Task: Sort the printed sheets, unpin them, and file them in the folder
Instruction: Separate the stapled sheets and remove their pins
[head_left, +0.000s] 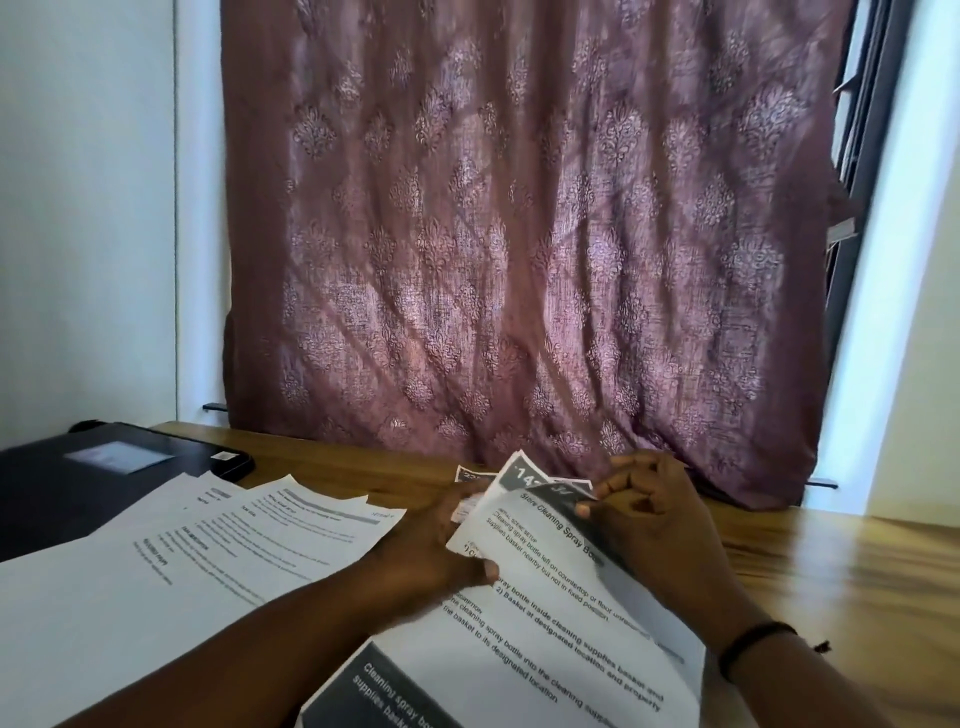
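Both hands pinch one stack of printed sheets (545, 613): left hand (447, 540) at its edge, right hand (649, 514) at the top corner. Loose sheets (208, 551) lie left of the hands on the tabletop (831, 561).

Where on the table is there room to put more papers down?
Bare wood on the right of the table, between the right hand and the curtain. The left is crowded with loose sheets and a black folder.

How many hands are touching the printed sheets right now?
2. The left hand grips the lifted sheets at their left edge; the right hand pinches their top corner. Fingers behind the paper are hidden.
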